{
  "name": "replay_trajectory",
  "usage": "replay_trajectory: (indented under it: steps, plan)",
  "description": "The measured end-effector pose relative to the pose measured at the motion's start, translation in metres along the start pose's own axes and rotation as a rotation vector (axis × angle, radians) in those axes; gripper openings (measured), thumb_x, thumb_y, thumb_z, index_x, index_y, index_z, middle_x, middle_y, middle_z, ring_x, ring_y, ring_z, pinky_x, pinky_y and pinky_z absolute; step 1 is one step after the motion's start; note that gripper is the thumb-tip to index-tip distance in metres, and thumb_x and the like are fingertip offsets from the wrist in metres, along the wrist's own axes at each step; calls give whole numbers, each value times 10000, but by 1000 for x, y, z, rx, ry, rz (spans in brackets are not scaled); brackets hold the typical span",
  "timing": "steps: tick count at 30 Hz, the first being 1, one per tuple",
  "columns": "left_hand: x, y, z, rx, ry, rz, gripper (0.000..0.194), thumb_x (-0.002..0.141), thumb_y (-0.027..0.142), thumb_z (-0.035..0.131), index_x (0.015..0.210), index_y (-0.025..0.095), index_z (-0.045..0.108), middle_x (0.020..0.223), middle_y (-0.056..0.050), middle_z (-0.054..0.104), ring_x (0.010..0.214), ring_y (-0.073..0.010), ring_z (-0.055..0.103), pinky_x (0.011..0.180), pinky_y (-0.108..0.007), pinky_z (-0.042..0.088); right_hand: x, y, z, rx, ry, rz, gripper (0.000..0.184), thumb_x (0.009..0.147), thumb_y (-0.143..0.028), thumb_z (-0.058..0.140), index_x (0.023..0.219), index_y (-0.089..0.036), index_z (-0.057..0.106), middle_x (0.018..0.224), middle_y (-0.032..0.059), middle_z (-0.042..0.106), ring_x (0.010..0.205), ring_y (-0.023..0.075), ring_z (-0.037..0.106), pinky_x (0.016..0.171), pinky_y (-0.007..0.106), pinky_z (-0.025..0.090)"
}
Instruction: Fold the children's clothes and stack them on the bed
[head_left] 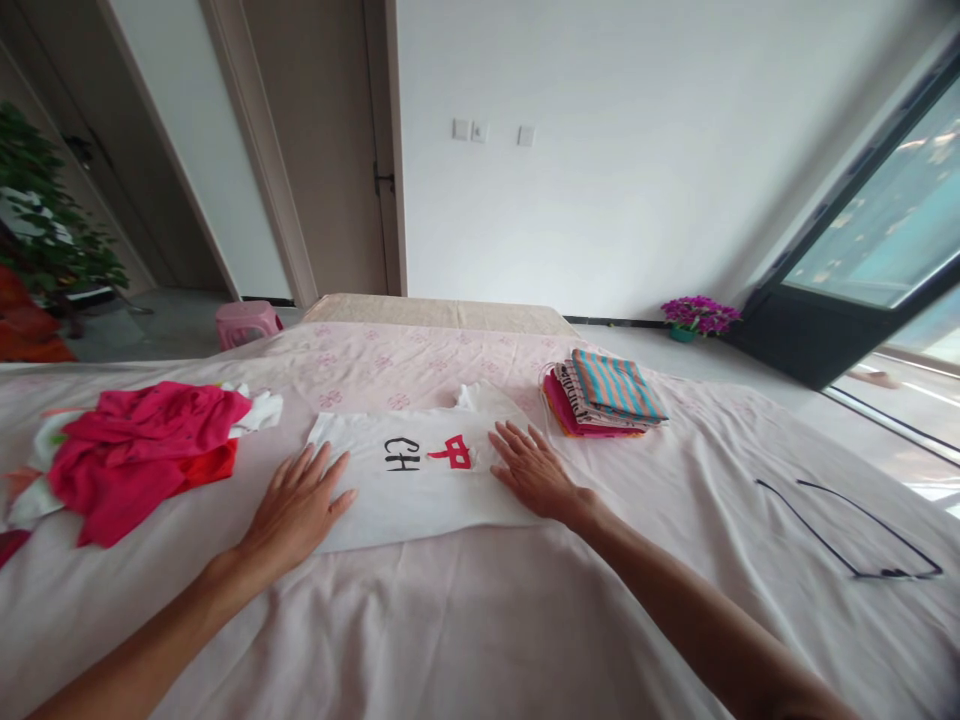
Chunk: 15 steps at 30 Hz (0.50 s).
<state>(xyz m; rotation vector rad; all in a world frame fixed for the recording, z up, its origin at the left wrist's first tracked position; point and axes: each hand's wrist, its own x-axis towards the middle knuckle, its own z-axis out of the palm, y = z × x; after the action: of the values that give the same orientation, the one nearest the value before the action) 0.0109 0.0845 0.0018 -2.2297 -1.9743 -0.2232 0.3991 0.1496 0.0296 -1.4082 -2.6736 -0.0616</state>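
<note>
A white T-shirt (409, 510) with black letters and a red printed sign lies folded lengthwise on the pale pink sheet (465, 620). On its left end rests my left hand (296, 500), palm down with the fingers stretched out. My right hand (534, 470) lies flat on the shirt's right part, fingers spread, just right of the red print. Neither hand grips anything. To the right of the shirt sits a stack of folded clothes (600, 395), a blue and orange striped piece on top.
A loose heap of clothes (150, 450), mostly bright pink, lies at the left. Eyeglasses (892, 573) with dark temples rest at the right. Beyond the sheet stand a pink stool (247, 322), a pot of purple flowers (697, 315) and a leafy plant (56, 220).
</note>
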Motion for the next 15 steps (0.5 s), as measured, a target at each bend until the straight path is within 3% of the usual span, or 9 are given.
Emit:
replay_trajectory:
  steps: [4, 7, 11, 15]
  plan:
    - [21, 29, 6, -139, 40, 165, 580, 958, 498, 395, 1460, 216, 462, 1543, -138, 408, 1454, -312, 309, 1152, -502, 284, 7, -18, 7, 78, -12, -172, 607, 1034, -473, 296, 1575, -214, 201, 1604, 86, 253, 1490, 241, 204, 1218, 480, 138]
    - [25, 34, 19, -154, 52, 201, 575, 962, 504, 394, 1474, 247, 439, 1562, -136, 375, 1446, -321, 324, 1136, -524, 301, 11, -4, 15, 77, -33, -142, 601, 1036, -473, 285, 1575, -222, 200, 1608, 81, 246, 1492, 235, 196, 1216, 470, 151]
    - [24, 16, 28, -110, 44, 121, 592, 956, 521, 395, 1476, 241, 436, 1567, -149, 362, 1447, -337, 314, 1144, -547, 265, 19, 33, 14, 55, -65, -3, 590, 1024, -469, 328, 1546, -195, 298, 1597, 104, 281, 1483, 255, 226, 1201, 488, 176]
    - [41, -10, 25, -93, 34, -24, 558, 958, 462, 395, 1420, 173, 512, 1510, -178, 438, 1411, -344, 375, 1140, -510, 296, 42, 55, 2, 88, -22, 172, 411, 1009, -343, 375, 1339, -209, 580, 1447, 96, 528, 1334, 254, 468, 1126, 419, 315]
